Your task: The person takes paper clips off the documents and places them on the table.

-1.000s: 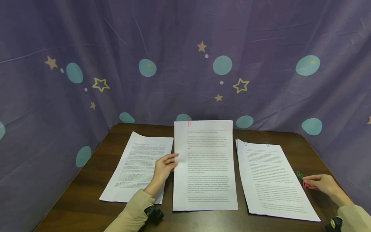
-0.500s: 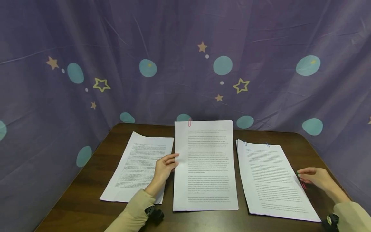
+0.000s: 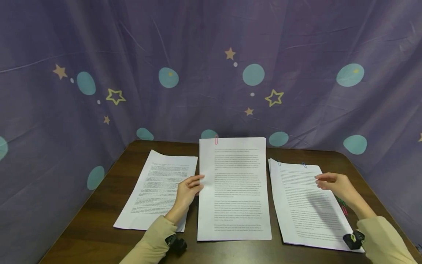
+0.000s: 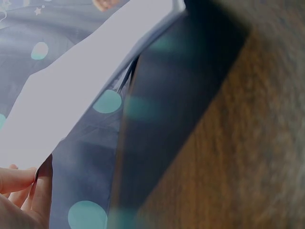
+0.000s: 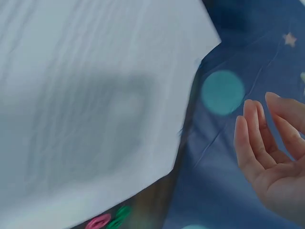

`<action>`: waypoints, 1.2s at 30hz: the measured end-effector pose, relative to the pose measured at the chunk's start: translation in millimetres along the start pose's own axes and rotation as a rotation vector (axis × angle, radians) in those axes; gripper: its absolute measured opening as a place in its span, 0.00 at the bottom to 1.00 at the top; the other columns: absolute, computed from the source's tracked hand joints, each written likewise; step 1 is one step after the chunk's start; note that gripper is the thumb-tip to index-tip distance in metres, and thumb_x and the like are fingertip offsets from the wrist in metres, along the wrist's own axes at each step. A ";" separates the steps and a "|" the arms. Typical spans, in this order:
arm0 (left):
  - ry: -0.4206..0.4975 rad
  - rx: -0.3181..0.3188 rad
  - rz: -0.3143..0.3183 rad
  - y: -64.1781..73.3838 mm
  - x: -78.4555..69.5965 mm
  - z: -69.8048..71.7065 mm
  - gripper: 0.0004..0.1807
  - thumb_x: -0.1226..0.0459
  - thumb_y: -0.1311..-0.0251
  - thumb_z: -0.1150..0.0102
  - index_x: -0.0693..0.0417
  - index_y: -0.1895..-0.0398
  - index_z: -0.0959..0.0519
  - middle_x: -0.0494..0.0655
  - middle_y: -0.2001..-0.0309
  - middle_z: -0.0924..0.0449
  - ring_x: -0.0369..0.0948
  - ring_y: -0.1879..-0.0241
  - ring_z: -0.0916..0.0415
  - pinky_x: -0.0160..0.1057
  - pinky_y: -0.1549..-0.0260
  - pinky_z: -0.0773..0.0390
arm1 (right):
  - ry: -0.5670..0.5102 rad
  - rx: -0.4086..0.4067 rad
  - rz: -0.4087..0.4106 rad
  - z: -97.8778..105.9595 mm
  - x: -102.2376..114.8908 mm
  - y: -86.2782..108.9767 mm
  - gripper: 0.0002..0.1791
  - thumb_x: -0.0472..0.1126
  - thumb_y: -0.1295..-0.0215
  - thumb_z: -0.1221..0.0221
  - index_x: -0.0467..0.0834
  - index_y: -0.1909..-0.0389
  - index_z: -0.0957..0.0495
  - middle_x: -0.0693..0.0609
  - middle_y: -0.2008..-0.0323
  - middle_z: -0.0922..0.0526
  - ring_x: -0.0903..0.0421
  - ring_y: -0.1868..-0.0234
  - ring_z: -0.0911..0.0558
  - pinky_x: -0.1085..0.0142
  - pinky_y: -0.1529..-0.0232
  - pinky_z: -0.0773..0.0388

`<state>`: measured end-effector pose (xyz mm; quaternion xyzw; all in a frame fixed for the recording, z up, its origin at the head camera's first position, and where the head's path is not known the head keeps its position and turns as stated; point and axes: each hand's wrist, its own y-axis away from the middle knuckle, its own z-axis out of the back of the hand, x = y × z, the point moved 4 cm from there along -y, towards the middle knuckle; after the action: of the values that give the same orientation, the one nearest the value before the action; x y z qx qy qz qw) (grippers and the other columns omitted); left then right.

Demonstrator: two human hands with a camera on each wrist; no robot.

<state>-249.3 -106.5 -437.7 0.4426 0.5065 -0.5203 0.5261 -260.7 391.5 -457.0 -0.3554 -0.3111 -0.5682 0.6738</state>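
Head view: the right hand (image 3: pixel 341 187) has just come away from the loose green clips (image 3: pixel 341 201) and the loose pink clip (image 3: pixel 344 210) by the edge of the right stack (image 3: pixel 295 201). It now hangs over the upper right part of that printed page, its shadow falling across the lines. In the work in hand, I judge this puts the right hand between clips and paper: it has left the clips, and nothing shows it fastening anything.

Its fingers are gently bent and close together, with the thumb near the index finger. The right wrist view cuts off part of the thumb side, so I can't tell whether a small clip is pinched there or the fingertips are bare; no clip is visible.

The left hand (image 3: pixel 185 192) is as it was a second ago, pinching the left edge of the middle stack (image 3: pixel 239 183) between thumb and fingers. That stack is held raised, with the attached pink clip (image 3: pixel 216 139) on its top edge toward the left. The right stack lies aslant beside it and carries two blue clips (image 3: pixel 304 165) along its top. The left stack (image 3: pixel 159 187) lies on the table (image 3: pixel 95 220), behind the left hand.
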 end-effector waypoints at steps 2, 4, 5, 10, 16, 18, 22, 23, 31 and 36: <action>-0.003 -0.002 -0.007 0.3 -0.4 -0.1 0.17 0.76 0.51 0.43 0.63 0.55 0.23 0.55 0.66 0.19 0.34 0.76 0.28 0.35 0.76 0.25 | -0.009 0.005 0.012 -6.5 39.1 1.9 0.18 0.39 0.43 0.42 0.29 0.57 0.26 0.42 0.66 0.19 0.60 0.70 0.20 0.67 0.69 0.23; -0.002 -0.008 -0.012 0.5 -0.8 -0.2 0.17 0.76 0.52 0.44 0.63 0.56 0.22 0.55 0.66 0.19 0.34 0.76 0.28 0.34 0.76 0.25 | 0.012 -0.011 0.024 -12.4 67.3 2.6 0.17 0.38 0.43 0.42 0.29 0.57 0.25 0.41 0.66 0.19 0.64 0.72 0.21 0.71 0.70 0.24; -0.001 -0.010 -0.014 0.6 -0.8 -0.3 0.17 0.77 0.52 0.44 0.63 0.56 0.22 0.55 0.66 0.19 0.34 0.76 0.28 0.33 0.76 0.26 | 0.053 -0.022 0.006 -15.3 82.0 3.1 0.19 0.40 0.43 0.42 0.28 0.57 0.26 0.39 0.65 0.20 0.66 0.72 0.21 0.71 0.68 0.24; -0.005 -0.013 -0.018 0.7 -0.1 -0.6 0.17 0.77 0.52 0.44 0.63 0.56 0.22 0.56 0.66 0.19 0.34 0.76 0.28 0.30 0.77 0.27 | 0.066 -0.036 0.071 -29.0 115.0 -5.6 0.16 0.37 0.43 0.42 0.30 0.58 0.24 0.37 0.64 0.20 0.67 0.71 0.22 0.73 0.67 0.25; 0.014 -0.004 -0.004 -0.2 0.4 0.0 0.17 0.77 0.52 0.44 0.63 0.55 0.23 0.56 0.65 0.19 0.34 0.76 0.28 0.30 0.78 0.27 | 0.051 -0.033 0.130 -45.6 140.0 -20.7 0.14 0.37 0.44 0.41 0.32 0.59 0.23 0.38 0.62 0.21 0.64 0.69 0.22 0.73 0.67 0.26; 0.024 0.002 0.002 0.5 -1.5 0.1 0.17 0.77 0.52 0.44 0.64 0.55 0.23 0.57 0.65 0.19 0.34 0.76 0.28 0.30 0.78 0.27 | 0.049 -0.024 0.131 -50.8 148.8 -24.7 0.15 0.38 0.43 0.42 0.33 0.58 0.23 0.39 0.61 0.21 0.63 0.68 0.22 0.72 0.66 0.25; 0.014 0.015 -0.006 6.3 -13.2 -0.7 0.17 0.78 0.52 0.45 0.66 0.55 0.24 0.60 0.64 0.20 0.36 0.76 0.29 0.32 0.77 0.27 | 0.025 -0.011 0.152 -61.8 166.7 -33.8 0.16 0.39 0.44 0.41 0.32 0.58 0.23 0.38 0.60 0.21 0.63 0.67 0.22 0.71 0.65 0.25; 0.010 0.015 -0.007 8.1 -16.7 -0.9 0.17 0.78 0.52 0.45 0.66 0.55 0.24 0.61 0.64 0.20 0.36 0.75 0.29 0.32 0.77 0.27 | 0.022 -0.008 0.158 -64.5 171.2 -36.2 0.16 0.39 0.44 0.41 0.32 0.57 0.24 0.38 0.60 0.21 0.63 0.67 0.22 0.71 0.65 0.25; 0.003 0.006 0.002 14.5 -27.3 -2.4 0.17 0.78 0.52 0.46 0.67 0.56 0.24 0.60 0.64 0.20 0.36 0.74 0.28 0.33 0.75 0.26 | -0.039 0.022 0.199 -89.0 201.8 -56.7 0.15 0.39 0.44 0.41 0.34 0.58 0.22 0.40 0.59 0.21 0.57 0.62 0.22 0.72 0.64 0.27; 0.000 0.014 -0.004 13.4 -25.6 -2.7 0.17 0.78 0.51 0.45 0.66 0.55 0.24 0.60 0.64 0.20 0.36 0.74 0.28 0.33 0.75 0.26 | -0.060 0.021 0.223 -104.0 220.2 -67.2 0.14 0.37 0.43 0.42 0.33 0.58 0.22 0.40 0.58 0.21 0.50 0.61 0.22 0.71 0.64 0.27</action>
<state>-234.7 -100.4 -413.3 0.4449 0.5039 -0.5250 0.5221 -290.0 178.1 -324.9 -0.3975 -0.2958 -0.4755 0.7268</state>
